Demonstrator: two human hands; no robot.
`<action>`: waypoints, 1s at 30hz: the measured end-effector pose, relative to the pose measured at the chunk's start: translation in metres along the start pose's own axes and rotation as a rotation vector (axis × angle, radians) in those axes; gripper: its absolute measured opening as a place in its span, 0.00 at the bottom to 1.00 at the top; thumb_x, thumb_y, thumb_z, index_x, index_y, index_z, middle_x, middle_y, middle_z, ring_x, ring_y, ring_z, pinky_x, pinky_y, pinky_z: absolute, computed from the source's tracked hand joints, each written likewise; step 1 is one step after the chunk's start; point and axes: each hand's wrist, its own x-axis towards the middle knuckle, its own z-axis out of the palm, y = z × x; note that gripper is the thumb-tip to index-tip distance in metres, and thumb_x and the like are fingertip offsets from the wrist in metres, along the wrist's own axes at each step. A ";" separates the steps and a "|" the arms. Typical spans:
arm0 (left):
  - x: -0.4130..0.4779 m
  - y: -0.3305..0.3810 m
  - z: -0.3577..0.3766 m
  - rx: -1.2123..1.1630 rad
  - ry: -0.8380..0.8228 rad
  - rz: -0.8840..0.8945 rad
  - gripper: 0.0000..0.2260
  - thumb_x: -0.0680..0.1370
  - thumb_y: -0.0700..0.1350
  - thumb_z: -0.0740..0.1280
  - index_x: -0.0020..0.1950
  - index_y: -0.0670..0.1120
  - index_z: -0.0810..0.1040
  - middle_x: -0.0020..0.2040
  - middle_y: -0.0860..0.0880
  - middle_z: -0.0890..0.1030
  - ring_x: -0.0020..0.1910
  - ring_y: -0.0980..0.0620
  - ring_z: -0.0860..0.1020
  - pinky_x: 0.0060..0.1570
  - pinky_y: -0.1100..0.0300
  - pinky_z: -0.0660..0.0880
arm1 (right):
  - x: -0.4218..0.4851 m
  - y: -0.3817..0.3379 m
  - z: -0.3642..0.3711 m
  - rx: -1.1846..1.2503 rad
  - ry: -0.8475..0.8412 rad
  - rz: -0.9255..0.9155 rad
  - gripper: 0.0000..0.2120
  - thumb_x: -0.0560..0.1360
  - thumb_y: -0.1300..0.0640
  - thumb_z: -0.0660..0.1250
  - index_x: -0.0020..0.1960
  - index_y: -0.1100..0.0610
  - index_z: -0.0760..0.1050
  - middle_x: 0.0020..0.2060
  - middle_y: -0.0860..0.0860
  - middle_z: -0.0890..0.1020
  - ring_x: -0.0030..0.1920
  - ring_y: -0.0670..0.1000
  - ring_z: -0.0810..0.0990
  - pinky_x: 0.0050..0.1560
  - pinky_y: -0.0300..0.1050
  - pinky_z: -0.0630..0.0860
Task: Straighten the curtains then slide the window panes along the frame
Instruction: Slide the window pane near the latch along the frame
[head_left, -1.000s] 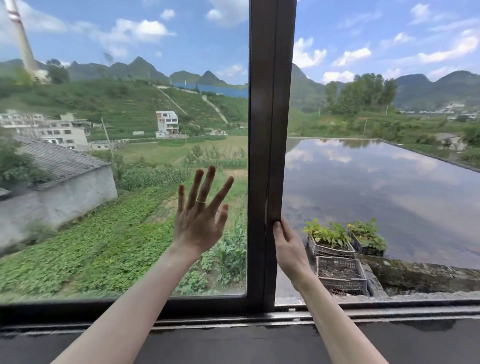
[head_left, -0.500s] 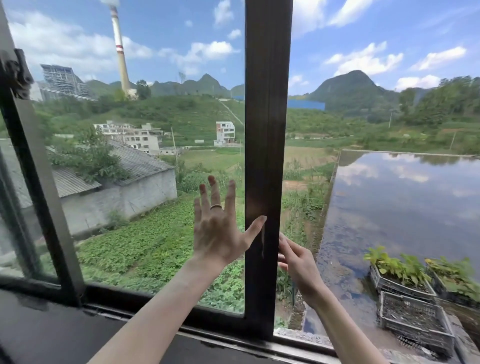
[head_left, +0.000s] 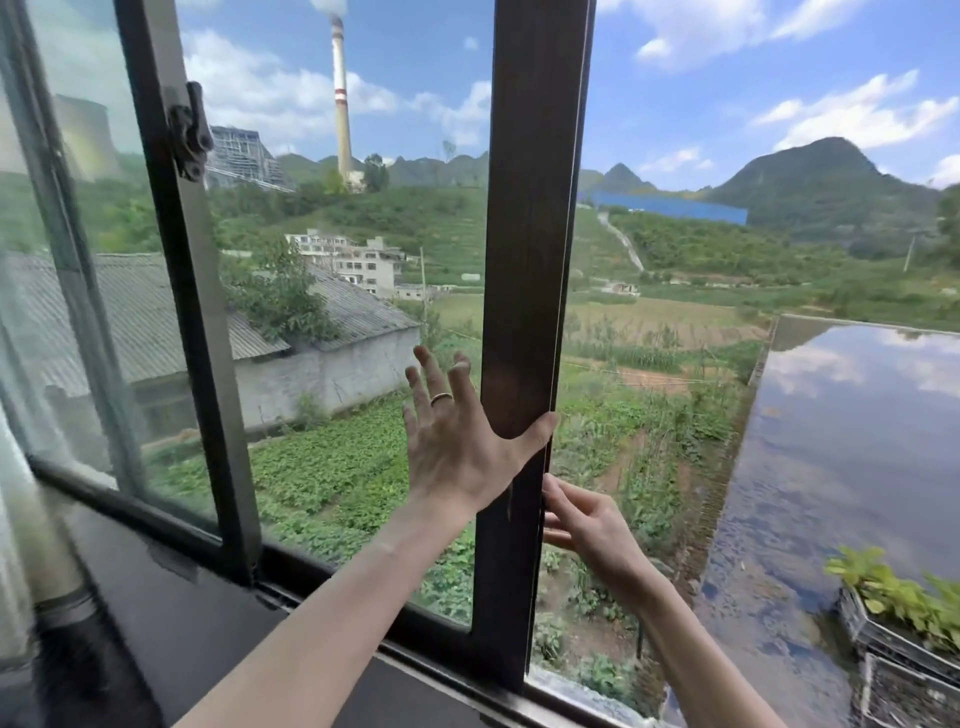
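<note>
A sliding window pane with a dark brown upright stile stands in the middle of the view. My left hand lies flat on the pane's glass, fingers spread, thumb hooked around the stile's right edge. My right hand is just below and to the right, with its fingertips pinching the stile's edge from the open side. Right of the stile the window is open to the outside. A second pane's stile with a black latch stands at the left. No curtain is clearly visible.
The dark sill and bottom track run diagonally from left to lower right. Outside lie green fields, a grey-roofed building, a pond and crates of plants at lower right. A pale blurred strip sits at the far left edge.
The view has turned left and the pane's stile has shifted right against the scenery. My left thumb now wraps the stile edge, and my right hand pinches it lower down.
</note>
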 end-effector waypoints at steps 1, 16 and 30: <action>0.002 -0.005 -0.001 0.004 0.010 -0.001 0.48 0.63 0.81 0.55 0.72 0.51 0.52 0.80 0.36 0.44 0.79 0.37 0.46 0.74 0.35 0.52 | 0.006 0.002 0.002 0.005 -0.023 0.008 0.21 0.76 0.41 0.62 0.63 0.49 0.80 0.55 0.48 0.85 0.56 0.51 0.84 0.60 0.52 0.78; 0.038 -0.101 -0.026 -0.031 0.101 -0.108 0.46 0.64 0.79 0.60 0.78 0.66 0.49 0.81 0.58 0.46 0.77 0.54 0.55 0.70 0.52 0.56 | 0.126 0.035 0.065 0.054 -0.526 -0.037 0.21 0.76 0.38 0.65 0.57 0.52 0.84 0.54 0.52 0.86 0.58 0.57 0.83 0.64 0.61 0.74; 0.056 -0.170 -0.041 0.076 0.559 -0.278 0.41 0.66 0.72 0.68 0.74 0.54 0.64 0.76 0.52 0.59 0.75 0.61 0.56 0.70 0.64 0.54 | 0.200 0.042 0.166 0.148 -0.628 -0.089 0.20 0.71 0.35 0.69 0.54 0.47 0.84 0.49 0.52 0.87 0.48 0.51 0.83 0.55 0.57 0.79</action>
